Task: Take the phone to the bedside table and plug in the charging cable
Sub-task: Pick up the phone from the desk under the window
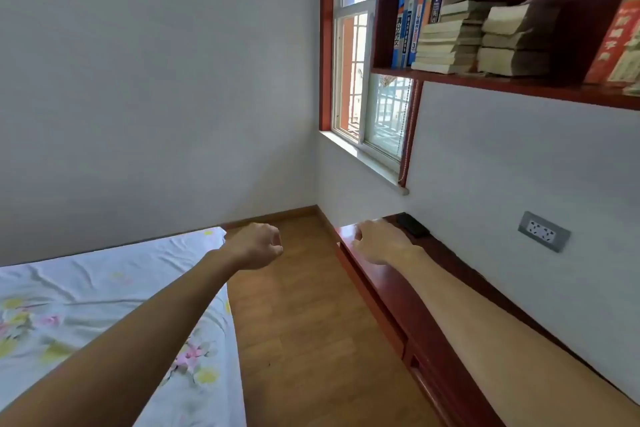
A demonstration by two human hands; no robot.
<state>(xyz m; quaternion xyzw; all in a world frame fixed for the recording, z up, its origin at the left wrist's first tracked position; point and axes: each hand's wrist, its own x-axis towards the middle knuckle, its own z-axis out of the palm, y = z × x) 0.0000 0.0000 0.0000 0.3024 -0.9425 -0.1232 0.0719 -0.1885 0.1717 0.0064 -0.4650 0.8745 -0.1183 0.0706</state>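
Both hands are empty, the left hand [258,246] curled loosely over the floor beside the bed [104,305] and the right hand [379,241] half-open above the red cabinet [391,291], just short of the dark phone [412,225] lying by the wall.

White bed sheet [104,291] with pink and yellow flowers, glossy red-brown surface [391,291] with a black phone [412,225] on it, brown wood floor [311,322], plain white walls [156,80], grey outlet [543,231], and blue, red and yellowed books [450,35] on a dark red shelf [519,88].
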